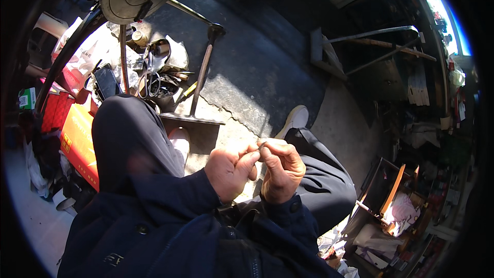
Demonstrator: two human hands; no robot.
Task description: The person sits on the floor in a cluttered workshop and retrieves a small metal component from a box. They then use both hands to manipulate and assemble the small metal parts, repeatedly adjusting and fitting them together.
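My left hand (229, 171) and my right hand (282, 171) meet in front of my lap, between my spread knees. The fingers of both are closed, with thumbs and fingertips pressed close together. A small dark object (262, 145) shows at the tips of my right thumb and forefinger, touching or nearly touching my left fingertips. It is too small for me to tell its kind. Whether the left fingers also grip it is hidden by the thumb and knuckles. Strong sunlight washes out the back of my left hand.
Ahead on the left stands a metal stand with a round disc (123, 0) and a flat foot (191, 119). Beside it lie scissors (149, 83) and assorted tools. An orange box (80, 141) is by my left knee. Shelving and a wooden-edged rack (393, 188) line the right.
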